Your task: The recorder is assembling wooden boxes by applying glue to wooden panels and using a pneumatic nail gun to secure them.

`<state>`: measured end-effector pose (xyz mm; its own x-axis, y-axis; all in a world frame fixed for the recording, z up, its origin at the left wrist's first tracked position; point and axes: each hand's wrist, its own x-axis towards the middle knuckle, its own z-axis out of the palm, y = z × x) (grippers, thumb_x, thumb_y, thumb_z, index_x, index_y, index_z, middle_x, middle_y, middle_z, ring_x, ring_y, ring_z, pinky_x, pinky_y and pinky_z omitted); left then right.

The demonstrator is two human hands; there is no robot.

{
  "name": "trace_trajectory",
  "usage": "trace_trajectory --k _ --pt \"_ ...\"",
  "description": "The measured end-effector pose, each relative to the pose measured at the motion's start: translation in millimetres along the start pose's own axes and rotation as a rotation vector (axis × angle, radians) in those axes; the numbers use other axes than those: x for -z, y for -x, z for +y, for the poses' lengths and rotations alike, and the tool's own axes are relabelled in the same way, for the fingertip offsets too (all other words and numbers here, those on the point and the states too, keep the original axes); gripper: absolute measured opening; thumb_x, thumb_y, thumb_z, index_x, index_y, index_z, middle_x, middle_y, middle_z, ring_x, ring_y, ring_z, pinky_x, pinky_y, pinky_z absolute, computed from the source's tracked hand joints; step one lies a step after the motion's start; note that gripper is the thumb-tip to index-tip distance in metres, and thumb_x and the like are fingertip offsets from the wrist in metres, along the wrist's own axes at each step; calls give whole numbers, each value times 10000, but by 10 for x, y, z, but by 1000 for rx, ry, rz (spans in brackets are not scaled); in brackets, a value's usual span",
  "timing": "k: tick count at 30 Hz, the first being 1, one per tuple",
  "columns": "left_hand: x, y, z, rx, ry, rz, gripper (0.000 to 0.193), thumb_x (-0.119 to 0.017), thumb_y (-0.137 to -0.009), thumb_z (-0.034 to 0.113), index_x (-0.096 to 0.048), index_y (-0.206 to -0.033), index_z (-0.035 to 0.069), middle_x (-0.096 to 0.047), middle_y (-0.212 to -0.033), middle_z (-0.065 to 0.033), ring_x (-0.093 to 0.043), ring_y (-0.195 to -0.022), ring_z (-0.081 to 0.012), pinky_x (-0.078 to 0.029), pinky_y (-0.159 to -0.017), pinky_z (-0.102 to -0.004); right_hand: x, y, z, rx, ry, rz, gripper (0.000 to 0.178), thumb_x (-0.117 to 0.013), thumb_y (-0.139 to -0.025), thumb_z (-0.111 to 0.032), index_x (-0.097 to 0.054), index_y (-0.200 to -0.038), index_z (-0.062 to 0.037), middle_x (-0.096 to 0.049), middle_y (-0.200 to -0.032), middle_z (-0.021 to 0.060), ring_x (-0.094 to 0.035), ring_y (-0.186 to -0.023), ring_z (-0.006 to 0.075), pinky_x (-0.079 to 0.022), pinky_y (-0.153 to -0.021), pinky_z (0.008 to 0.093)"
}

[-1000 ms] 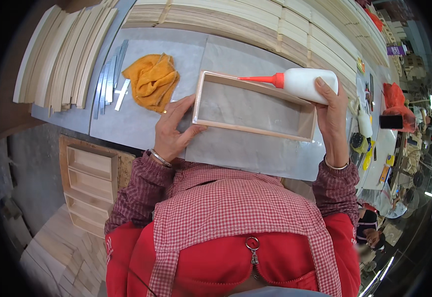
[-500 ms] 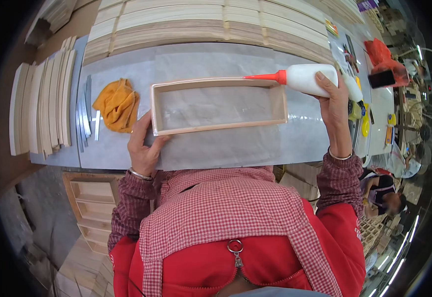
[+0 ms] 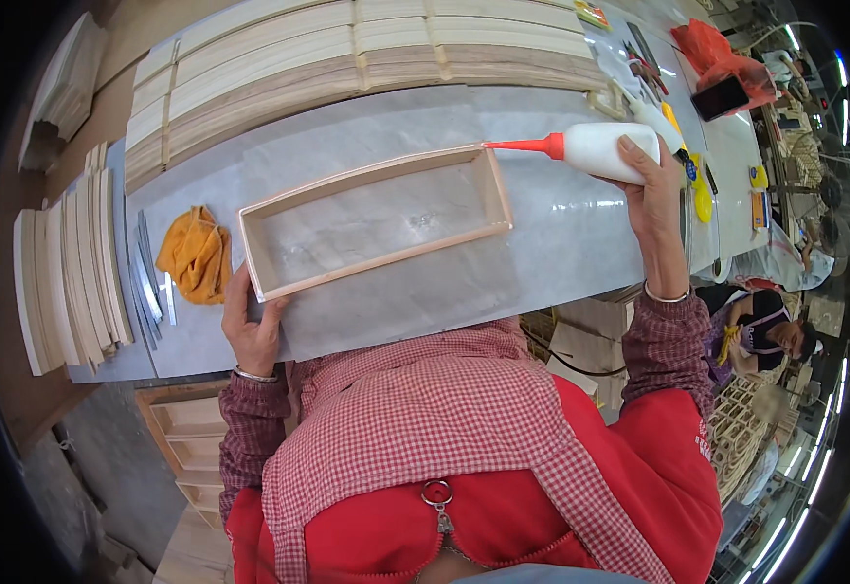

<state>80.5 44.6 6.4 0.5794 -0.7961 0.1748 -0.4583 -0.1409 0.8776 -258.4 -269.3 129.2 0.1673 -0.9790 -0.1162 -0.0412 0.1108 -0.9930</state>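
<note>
A shallow rectangular wooden frame (image 3: 386, 260) lies on the grey work surface, tilted slightly in view, with the tabletop visible through it. My left hand (image 3: 253, 326) grips its near left corner, thumb on the near side and fingers along the left end. In my right hand (image 3: 656, 195) is a white squeeze bottle (image 3: 595, 150), held sideways with the fingers wrapped around it. Its long red nozzle (image 3: 527, 145) points left, the tip at the frame's far right corner. A wet-looking line shows along the far rim.
Stacked boards (image 3: 289, 73) line the far side. On the left are an orange cloth (image 3: 194, 255), thin metal strips (image 3: 147, 282) and upright wooden slats (image 3: 70, 273). At right lie a phone (image 3: 722, 97), a red bag (image 3: 702, 49) and a yellow tool (image 3: 702, 201). Another person (image 3: 760, 331) sits beyond.
The nozzle tip has moved rightward along the far rim to the frame's far right corner. The whole view has turned, so table and frame now slant. Both hands keep their holds.
</note>
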Motion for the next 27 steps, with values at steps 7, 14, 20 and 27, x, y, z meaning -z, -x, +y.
trace_trajectory --k 7,14,20,27 --pt "-1 9 6 33 -6 -7 560 -731 -806 257 -517 -1282 54 -572 -1205 -115 -555 -1061 -259 -436 -920 -354 105 86 84 -15 -17 19 421 -678 -799 -105 -495 -1145 50 -574 -1013 168 -612 -850 247 -549 -722 312" --pt "-9 25 -35 43 3 -2 558 -722 -819 265 -509 -1290 56 -566 -1213 -116 -553 -1073 -263 -433 -927 -355 282 313 107 -35 13 33 429 -681 -786 -100 -497 -1147 42 -568 -1019 160 -597 -865 231 -523 -732 287" --pt "-20 20 -63 20 4 0 554 -718 -825 270 -508 -1290 54 -562 -1218 -118 -549 -1082 -264 -431 -930 -355 443 549 146 -46 22 67 446 -676 -786 -104 -496 -1173 26 -560 -1021 153 -580 -880 224 -507 -746 285" --pt "4 17 -54 5 0 12 551 -720 -809 232 -512 -1286 51 -571 -1189 -114 -556 -1041 -252 -437 -908 -346 375 822 67 -63 -2 76 469 -660 -791 -102 -486 -1212 5 -547 -1036 150 -564 -892 223 -493 -756 283"
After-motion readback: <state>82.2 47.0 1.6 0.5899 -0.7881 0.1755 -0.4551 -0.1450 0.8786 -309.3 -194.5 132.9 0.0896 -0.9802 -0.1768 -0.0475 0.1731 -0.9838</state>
